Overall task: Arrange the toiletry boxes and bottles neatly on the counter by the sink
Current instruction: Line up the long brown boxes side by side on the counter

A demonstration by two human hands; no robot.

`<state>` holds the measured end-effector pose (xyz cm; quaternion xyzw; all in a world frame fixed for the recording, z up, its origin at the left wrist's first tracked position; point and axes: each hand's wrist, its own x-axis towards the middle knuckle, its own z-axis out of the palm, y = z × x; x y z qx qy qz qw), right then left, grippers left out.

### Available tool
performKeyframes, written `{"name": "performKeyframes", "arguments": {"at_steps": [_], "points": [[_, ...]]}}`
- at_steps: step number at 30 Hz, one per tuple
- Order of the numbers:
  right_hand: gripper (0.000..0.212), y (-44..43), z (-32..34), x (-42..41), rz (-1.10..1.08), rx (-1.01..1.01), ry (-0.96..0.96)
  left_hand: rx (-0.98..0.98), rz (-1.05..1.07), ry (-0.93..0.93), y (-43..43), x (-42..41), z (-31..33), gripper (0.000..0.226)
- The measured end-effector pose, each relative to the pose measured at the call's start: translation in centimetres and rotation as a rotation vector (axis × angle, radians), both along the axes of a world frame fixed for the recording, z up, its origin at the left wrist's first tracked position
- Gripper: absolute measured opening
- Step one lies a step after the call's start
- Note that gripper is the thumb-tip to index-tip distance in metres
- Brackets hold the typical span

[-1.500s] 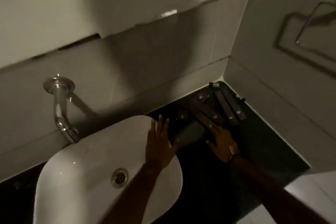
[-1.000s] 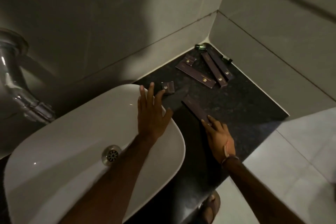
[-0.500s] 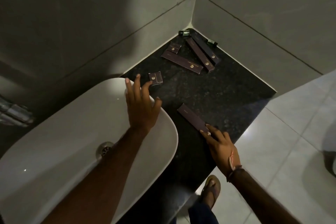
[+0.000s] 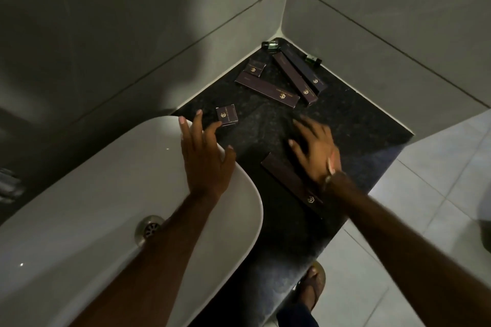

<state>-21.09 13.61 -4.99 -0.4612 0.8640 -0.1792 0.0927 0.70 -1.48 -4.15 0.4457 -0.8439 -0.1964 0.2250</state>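
Observation:
Dark brown toiletry boxes lie scattered on the black stone counter point(image 4: 332, 125). One long box point(image 4: 281, 171) lies near the front edge, partly under my right wrist. My right hand point(image 4: 314, 150) hovers over the counter with fingers spread, blurred, holding nothing. My left hand point(image 4: 203, 156) rests on the sink rim, fingers apart, its fingertips just short of a small square box point(image 4: 226, 114). Three long boxes point(image 4: 267, 90) point(image 4: 295, 77) point(image 4: 305, 69) and another small box point(image 4: 255, 67) sit toward the corner. Two small green bottles point(image 4: 270, 44) point(image 4: 313, 59) lie against the walls.
A white basin point(image 4: 93, 194) with a metal drain point(image 4: 148, 227) fills the lower left. Grey tiled walls meet in a corner behind the counter. Pale floor tiles lie to the right, and a sandalled foot point(image 4: 313, 287) stands below the counter's front edge.
My right hand has let go of the long box near the front edge and moved forward over the counter. The view tipped down away from the faucet. My left hand stayed on the rim.

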Motion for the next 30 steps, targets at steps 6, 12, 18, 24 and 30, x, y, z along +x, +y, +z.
{"name": "performKeyframes", "arguments": {"at_steps": [6, 12, 18, 24, 30], "points": [[0.06, -10.5, -1.3, -5.1, 0.134, 0.337, 0.167, -0.031, -0.008, 0.034, -0.1, 0.0, -1.4, 0.057], [0.055, -4.8, -1.4, -2.6, 0.135, 0.312, 0.183, -0.005, 0.015, 0.051, -0.3, -0.2, -2.0, 0.058], [0.038, 8.2, -0.3, 0.3, -0.008, 0.179, 0.027, 0.024, 0.026, 0.05, -0.2, -0.3, -1.6, 0.058], [0.032, 12.6, -2.1, 1.1, -0.256, 0.08, -0.232, 0.018, 0.025, 0.068, 0.0, -0.3, -1.4, 0.056], [0.041, 12.7, -2.9, 0.9, -0.084, 0.167, -0.065, 0.012, 0.033, 0.05, 0.1, -0.2, -0.9, 0.056]]}}
